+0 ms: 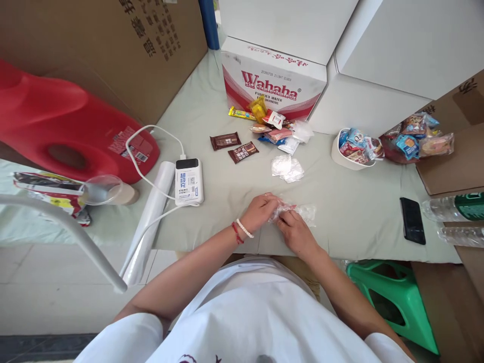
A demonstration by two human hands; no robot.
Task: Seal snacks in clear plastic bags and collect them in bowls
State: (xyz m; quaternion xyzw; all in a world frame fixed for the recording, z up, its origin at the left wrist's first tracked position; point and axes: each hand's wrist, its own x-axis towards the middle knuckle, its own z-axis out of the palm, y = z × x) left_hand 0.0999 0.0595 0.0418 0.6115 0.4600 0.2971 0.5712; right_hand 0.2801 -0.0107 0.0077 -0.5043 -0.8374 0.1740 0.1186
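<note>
My left hand [260, 212], with a white beaded and a red bracelet on its wrist, pinches a clear plastic bag [308, 214] above the near part of the table. My right hand [297, 233] grips the same bag from the other side, fingers closed. Something with red on it shows between the fingers; its kind is hidden. Just beyond the hands lie some flat clear plastic pouches [287, 168]. Two brown snack packets, one farther back [225, 140] and one marked cocoa [244, 152], rest left of the pouches.
Several wrapped snacks [278, 135] lie before the Wahaha carton [272, 83]. A white tub [350, 160] of snacks and a phone [413, 220] are to the right. To the left are a power bank [188, 184], a plastic roll [151, 227], a cup [113, 191] and a red jug [75, 121].
</note>
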